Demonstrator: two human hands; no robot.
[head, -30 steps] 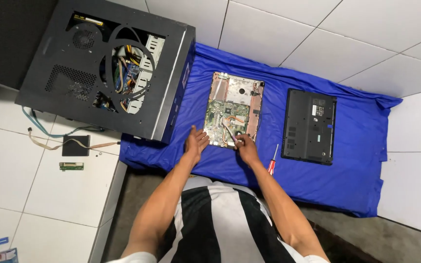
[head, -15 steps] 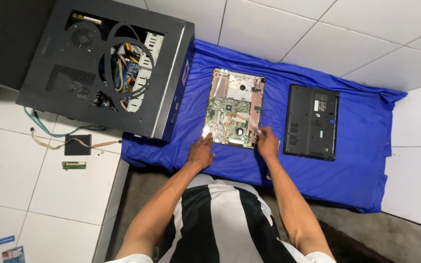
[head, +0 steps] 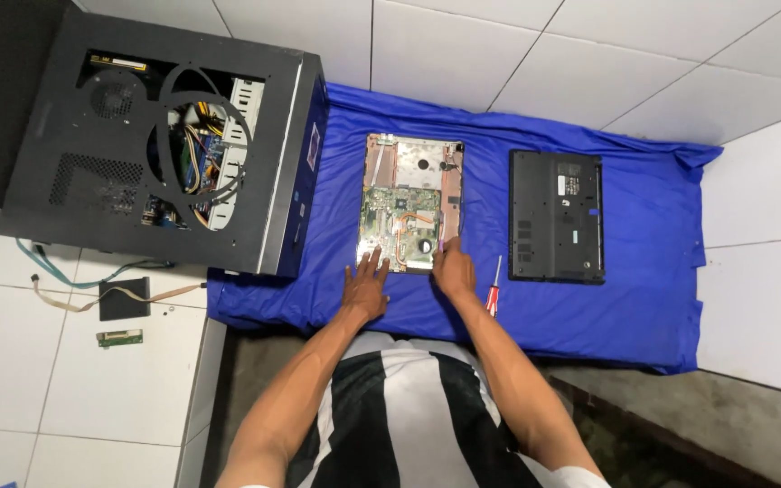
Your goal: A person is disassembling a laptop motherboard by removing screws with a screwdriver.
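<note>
In the middle of the frame I see the opened laptop base (head: 411,203), lying flat on a blue cloth (head: 644,298) that is spread over the tiled floor (head: 463,54). Its green circuit board and copper-coloured parts face up, probably so that the inside can be reached from above.

My left hand (head: 365,286) rests at the lower left corner of the laptop base, with the fingers spread wide and flat; the fingertips touch the near edge and grip nothing. My right hand (head: 453,270) is at the lower right corner, with the fingers closer together and pressed against the edge of the frame. I cannot tell if they pinch a small part there or only push on it. It looks to me that the two hands steady the base from both sides, so it does not slide on the cloth.

Just to the right of my right hand lies a screwdriver with a red handle (head: 494,293), put down on the cloth near enough to pick up. Further to the right, well apart from the base, lies the black bottom cover (head: 556,216), flat on the same cloth.

In the upper left of the frame a black computer case (head: 65,181) lies on its side, with its wires showing through the openings. Below it, on the floor, are a small black square part (head: 124,298) with a flat cable and a small green board (head: 119,338).
</note>
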